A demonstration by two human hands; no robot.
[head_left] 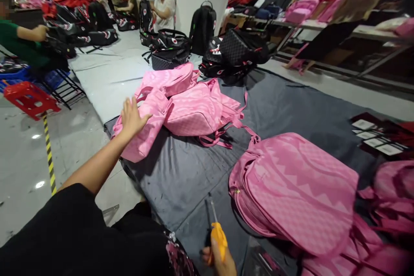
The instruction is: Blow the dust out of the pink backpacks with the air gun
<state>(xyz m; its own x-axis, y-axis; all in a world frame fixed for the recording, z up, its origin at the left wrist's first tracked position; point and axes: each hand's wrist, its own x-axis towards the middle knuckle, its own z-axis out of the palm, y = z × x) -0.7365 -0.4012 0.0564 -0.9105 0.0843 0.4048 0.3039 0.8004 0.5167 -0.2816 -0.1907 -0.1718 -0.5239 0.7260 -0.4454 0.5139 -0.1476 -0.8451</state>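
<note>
The right grip point(224, 263) clutched a yellow-handled tool point(219, 236); the left grip point(132, 117) spread unclosed over a pink bag point(144, 140) beneath it, near the edge of the bench point(187, 172), where a careless push could have toppled it.

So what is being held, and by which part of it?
The right grip holds a thin-shafted tool by its yellow handle; the left grip is spread at a pink bag, apparently not grasping it.
</note>
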